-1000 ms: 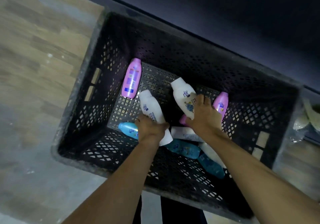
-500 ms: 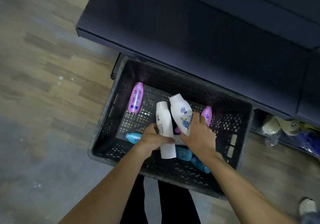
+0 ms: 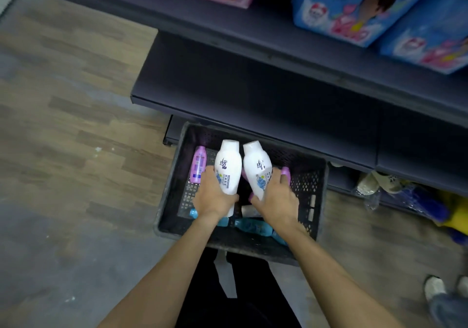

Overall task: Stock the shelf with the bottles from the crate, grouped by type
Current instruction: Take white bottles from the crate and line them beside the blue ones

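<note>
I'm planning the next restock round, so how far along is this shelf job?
Early. No bottles show on the dark shelf, so nothing looks stocked yet. In hand: the left hand and the right hand each grip one white bottle, a matching pair, above the crate. Left inside: pink bottles, teal ones and another white one.

Bare forearms with no sleeves showing; dark trousers below.
</note>
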`<action>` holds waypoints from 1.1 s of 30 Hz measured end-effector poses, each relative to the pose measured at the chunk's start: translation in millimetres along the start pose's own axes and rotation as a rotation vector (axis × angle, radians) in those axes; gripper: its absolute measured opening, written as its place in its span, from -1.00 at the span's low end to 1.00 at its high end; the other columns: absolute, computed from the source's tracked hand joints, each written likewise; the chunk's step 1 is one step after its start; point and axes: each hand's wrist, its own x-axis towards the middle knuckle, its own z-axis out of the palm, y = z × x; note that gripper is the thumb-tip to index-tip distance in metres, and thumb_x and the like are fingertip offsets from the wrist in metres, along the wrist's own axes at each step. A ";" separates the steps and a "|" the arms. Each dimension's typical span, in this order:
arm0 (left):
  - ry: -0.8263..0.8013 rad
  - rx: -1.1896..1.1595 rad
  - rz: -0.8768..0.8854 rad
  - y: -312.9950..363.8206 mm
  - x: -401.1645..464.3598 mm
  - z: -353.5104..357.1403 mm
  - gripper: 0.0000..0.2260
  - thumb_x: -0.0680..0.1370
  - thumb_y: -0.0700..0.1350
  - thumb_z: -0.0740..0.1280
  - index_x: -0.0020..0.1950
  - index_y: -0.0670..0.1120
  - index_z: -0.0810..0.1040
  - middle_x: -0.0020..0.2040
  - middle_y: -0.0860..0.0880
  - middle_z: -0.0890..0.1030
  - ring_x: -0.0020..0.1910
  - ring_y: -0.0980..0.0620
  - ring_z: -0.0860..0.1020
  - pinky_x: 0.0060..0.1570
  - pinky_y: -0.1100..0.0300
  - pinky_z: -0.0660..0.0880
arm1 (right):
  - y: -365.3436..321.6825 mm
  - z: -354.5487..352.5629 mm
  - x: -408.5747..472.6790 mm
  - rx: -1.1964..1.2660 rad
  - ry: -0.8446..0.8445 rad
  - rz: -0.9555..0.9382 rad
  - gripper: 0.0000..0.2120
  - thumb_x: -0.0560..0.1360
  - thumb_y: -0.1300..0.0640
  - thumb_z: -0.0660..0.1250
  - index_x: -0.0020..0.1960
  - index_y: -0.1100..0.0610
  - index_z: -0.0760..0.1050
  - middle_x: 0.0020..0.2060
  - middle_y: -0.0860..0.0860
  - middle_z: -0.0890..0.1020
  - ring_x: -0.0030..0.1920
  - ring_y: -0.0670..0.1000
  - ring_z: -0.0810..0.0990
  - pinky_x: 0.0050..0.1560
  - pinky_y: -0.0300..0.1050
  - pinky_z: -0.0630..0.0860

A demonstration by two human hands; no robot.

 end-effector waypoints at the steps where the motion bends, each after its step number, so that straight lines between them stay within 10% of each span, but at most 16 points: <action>1: 0.023 0.002 0.011 3.9 -4.4 -6.1 -0.35 0.22 -0.02 0.60 0.17 0.00 0.32 0.08 0.03 0.49 0.03 -0.05 0.55 -0.14 0.12 0.37 | -3.6 -6.4 -4.5 0.022 0.016 -0.002 -0.22 0.37 -0.05 0.49 0.43 0.14 0.18 0.26 0.12 0.41 0.11 0.18 0.57 -0.12 -0.05 0.45; 33: 0.623 -0.302 1.179 305.6 -168.1 -252.0 -0.29 0.22 0.16 0.60 0.29 0.05 0.43 0.12 0.14 0.56 0.07 0.17 0.55 0.01 0.20 0.53 | -79.0 -399.3 -132.1 0.609 1.126 -0.441 -0.18 0.27 -0.14 0.55 0.43 -0.11 0.23 0.18 -0.12 0.52 0.08 -0.03 0.57 -0.01 0.00 0.57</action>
